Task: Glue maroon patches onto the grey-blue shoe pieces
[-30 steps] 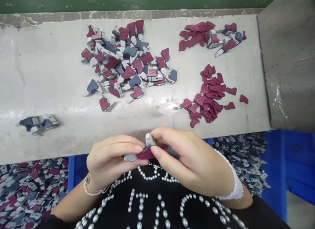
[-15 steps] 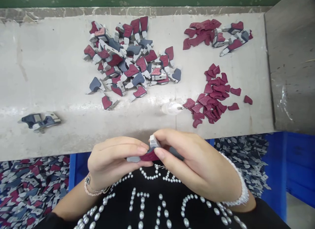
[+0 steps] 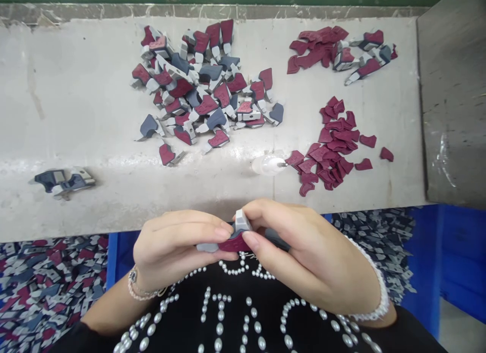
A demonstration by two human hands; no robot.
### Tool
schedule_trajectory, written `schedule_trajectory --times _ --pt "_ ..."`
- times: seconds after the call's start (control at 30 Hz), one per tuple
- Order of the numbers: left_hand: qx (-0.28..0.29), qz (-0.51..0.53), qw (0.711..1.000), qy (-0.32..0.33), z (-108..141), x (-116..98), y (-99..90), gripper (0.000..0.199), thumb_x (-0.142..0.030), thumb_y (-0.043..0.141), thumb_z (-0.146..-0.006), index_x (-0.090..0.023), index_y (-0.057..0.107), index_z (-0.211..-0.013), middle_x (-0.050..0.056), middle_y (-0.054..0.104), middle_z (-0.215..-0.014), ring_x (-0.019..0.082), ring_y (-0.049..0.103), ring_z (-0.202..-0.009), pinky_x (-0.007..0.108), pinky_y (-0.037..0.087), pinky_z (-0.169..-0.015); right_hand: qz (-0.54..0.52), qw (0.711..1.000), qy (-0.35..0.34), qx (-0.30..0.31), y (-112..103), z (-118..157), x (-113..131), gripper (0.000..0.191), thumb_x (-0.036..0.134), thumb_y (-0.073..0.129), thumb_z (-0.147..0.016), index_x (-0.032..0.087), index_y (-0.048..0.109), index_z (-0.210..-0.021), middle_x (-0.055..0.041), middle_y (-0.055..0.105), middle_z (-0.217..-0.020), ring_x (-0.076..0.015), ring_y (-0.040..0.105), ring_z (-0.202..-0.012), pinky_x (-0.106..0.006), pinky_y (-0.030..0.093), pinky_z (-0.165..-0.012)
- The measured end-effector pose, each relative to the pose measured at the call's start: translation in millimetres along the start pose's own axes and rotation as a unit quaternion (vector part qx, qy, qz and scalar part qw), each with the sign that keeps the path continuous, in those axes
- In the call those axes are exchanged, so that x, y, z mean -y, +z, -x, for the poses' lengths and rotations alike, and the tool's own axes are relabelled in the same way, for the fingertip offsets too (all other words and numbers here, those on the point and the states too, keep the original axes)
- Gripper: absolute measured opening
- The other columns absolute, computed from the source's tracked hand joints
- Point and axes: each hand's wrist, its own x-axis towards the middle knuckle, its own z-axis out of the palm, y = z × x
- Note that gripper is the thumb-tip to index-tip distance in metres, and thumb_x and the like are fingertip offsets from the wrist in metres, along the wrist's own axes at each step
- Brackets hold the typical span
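Note:
Between my two hands, just in front of the table's near edge, is a small grey and dark-blue plastic part with a maroon face piece (image 3: 232, 243). My left hand (image 3: 172, 249) is closed on its left side, fingers along the top and thumb underneath. My right hand (image 3: 304, 254) pinches its right side, thumb tip against the maroon face. A light grey block end sticks up between the fingertips. Under my right palm shows a dark grey piece (image 3: 277, 239), partly hidden; I cannot tell whether it belongs to the same part.
A heap of grey-and-maroon parts (image 3: 207, 104) lies on the metal table (image 3: 94, 115). Loose maroon pieces (image 3: 334, 140) lie to the right, beside a whitish bottle (image 3: 268, 165) with a thin tip. Two dark parts (image 3: 72, 182) sit left. Full blue bins (image 3: 425, 272) stand below the table.
The held part is turned slightly, and more of its maroon face shows. Both hands keep their grip. The view has shifted a little.

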Motion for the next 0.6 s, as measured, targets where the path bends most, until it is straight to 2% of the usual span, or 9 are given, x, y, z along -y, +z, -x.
schedule_trajectory --times 0.2,0.37,0.5,0.6 --pt "0.002 -0.015 1.0 0.005 2.2 -1.4 0.1 0.045 -0.016 0.084 -0.076 -0.027 0.07 -0.117 -0.001 0.08 -0.09 0.016 0.078 -0.071 0.024 0.069 -0.061 0.006 1.0 -0.005 -0.009 1.3 -2.3 0.8 0.009 0.02 0.047 -0.097 0.02 0.052 -0.089 0.0039 0.054 -0.068 -0.0119 0.047 -0.057 -0.027 0.037 -0.053" --pt "-0.007 -0.042 0.999 0.02 4.6 -0.8 2.4 0.041 -0.016 0.081 -0.079 -0.027 0.07 -0.117 -0.001 0.081 -0.095 0.017 0.078 -0.075 0.025 0.069 -0.065 -0.01 0.999 0.016 -0.029 5.1 -4.2 1.6 0.013 0.016 0.049 -0.094 0.02 0.048 -0.082 0.006 0.051 -0.066 -0.0094 0.044 -0.056 -0.026 0.035 -0.052" --pt "-0.014 -0.022 1.0 0.016 5.2 -0.8 2.6 0.051 -0.012 0.083 -0.077 -0.025 0.068 -0.124 0.0 0.08 -0.095 0.017 0.078 -0.077 0.025 0.07 -0.067 -0.016 1.0 0.002 -0.011 3.3 -2.5 1.1 0.011 0.019 0.047 -0.099 0.017 0.056 -0.094 0.0034 0.056 -0.073 -0.0113 0.048 -0.062 -0.028 0.038 -0.057" --pt "-0.012 -0.024 1.0 0.005 4.6 -1.6 1.1 0.053 -0.014 0.082 -0.078 -0.028 0.067 -0.126 -0.001 0.08 -0.094 0.017 0.078 -0.075 0.026 0.07 -0.065 -0.023 1.0 -0.003 -0.002 1.5 -0.4 0.7 0.017 0.021 0.044 -0.101 0.014 0.059 -0.104 0.0 0.06 -0.08 -0.0134 0.051 -0.067 -0.03 0.04 -0.06"
